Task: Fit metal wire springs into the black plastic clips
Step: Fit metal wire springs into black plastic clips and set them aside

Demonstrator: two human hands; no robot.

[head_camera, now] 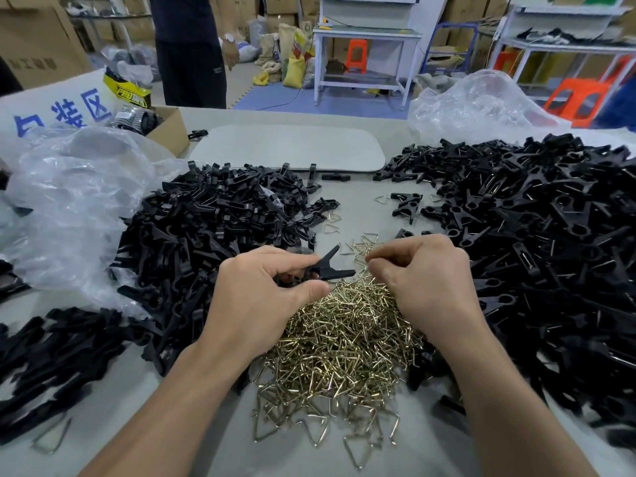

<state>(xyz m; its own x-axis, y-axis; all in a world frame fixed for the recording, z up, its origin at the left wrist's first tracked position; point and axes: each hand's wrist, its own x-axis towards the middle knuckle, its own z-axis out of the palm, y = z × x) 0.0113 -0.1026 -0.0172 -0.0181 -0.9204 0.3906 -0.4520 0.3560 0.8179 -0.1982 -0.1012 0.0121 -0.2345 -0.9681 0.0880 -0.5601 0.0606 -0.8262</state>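
Clip [331, 270]: pinched in left hand [268, 297], long axis left-to-right, forked end pointing toward right hand [423, 280], just beside it. Right hand: fingertips pinched together over spring pile [344, 339], the nearer hand to it; whether they hold a spring, cannot tell.

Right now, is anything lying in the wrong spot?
Yes. One wire spring lies alone at the near left, beside the black clips, far from the spring pile in the middle.

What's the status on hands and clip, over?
Left hand grips black clip. Right hand pinching at spring pile, catch unclear. Nothing in the way.
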